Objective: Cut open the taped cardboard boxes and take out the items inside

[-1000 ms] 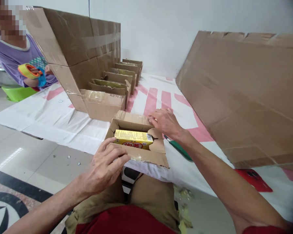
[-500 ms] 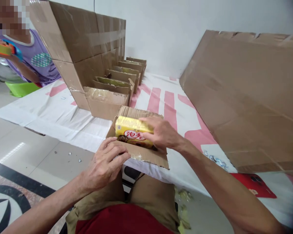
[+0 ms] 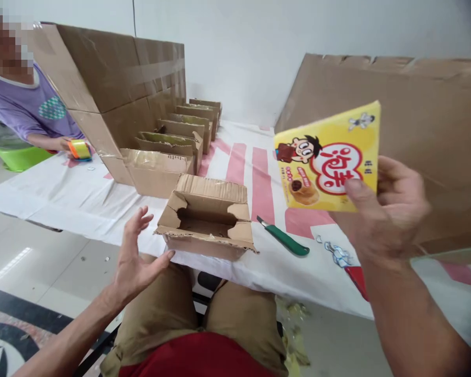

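Raised over the right side of the table, my right hand grips a yellow snack box with red and white lettering and a cartoon figure. Its thumb presses on the printed front. My left hand is open, fingers and thumb spread, at the left of a small cardboard box. That cardboard box stands at the table's near edge with its flaps up, and its dark inside shows. A green utility knife lies to the right of it, blade end toward the box.
Large taped cartons form a wall at the left, with a row of small cardboard boxes beside them. A big cardboard sheet or carton stands at right. A person at far left holds a tape roll. A red phone is partly hidden.
My right hand has lifted the yellow snack box out of the cardboard box and carried it up and right. My left hand has moved off the flap and opened. The utility knife now shows.
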Available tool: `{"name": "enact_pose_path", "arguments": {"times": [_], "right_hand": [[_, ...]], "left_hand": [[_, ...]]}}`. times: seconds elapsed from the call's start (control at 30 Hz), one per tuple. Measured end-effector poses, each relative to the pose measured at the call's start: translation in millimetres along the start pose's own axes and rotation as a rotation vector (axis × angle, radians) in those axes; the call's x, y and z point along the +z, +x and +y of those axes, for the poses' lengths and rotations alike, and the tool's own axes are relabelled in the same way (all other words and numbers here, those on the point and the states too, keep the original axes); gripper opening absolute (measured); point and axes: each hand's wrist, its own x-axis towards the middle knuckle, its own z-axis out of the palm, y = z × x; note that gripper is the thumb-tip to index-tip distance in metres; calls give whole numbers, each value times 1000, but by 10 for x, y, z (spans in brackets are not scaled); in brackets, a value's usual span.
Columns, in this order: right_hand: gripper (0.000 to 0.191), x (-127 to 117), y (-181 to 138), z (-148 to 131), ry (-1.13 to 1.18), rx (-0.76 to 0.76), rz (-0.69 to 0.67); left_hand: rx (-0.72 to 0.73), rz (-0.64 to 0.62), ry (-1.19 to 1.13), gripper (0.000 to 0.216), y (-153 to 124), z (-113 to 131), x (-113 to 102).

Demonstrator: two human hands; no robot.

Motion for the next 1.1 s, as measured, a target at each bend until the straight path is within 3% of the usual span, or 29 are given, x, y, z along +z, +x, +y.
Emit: {"name": "enact_pose_path", "arguments": {"times": [0.13,0.3,0.4,0.53,0.63,0.73,0.83,0.97,1.1], "right_hand": [[55,-326,-291,295,-74,134,42],[62,-334,-889,452,-185,385,-169],[64,-196,-1008,542,-138,406,-196],[68,-64,-761,723,-228,279,-75],[64,-97,-516,729,-286,170,29],[62,-227,-394,558,-240,62,104],[60,-358,-406,320,-137,63,97],[62,-424,-494,96,-19,231,-66],[59,-308,-518,-53,22,285,-308]], "left_hand": [[-374,-148,-104,94,-240,-376,226],[-652,-173,-217,69,-269,-445,595],[-653,-102,-268,59,-141,-371,844],[-589,-65,-294,51,174,-308,1259],[-564,-59,-295,54,506,-351,1555],[-551,-55,-312,67,831,-426,1730],[-539,-46,-313,72,954,-418,1723],[-489,7,-243,76,629,-166,1401],[-197,-98,-211,44,239,246,949]]}}
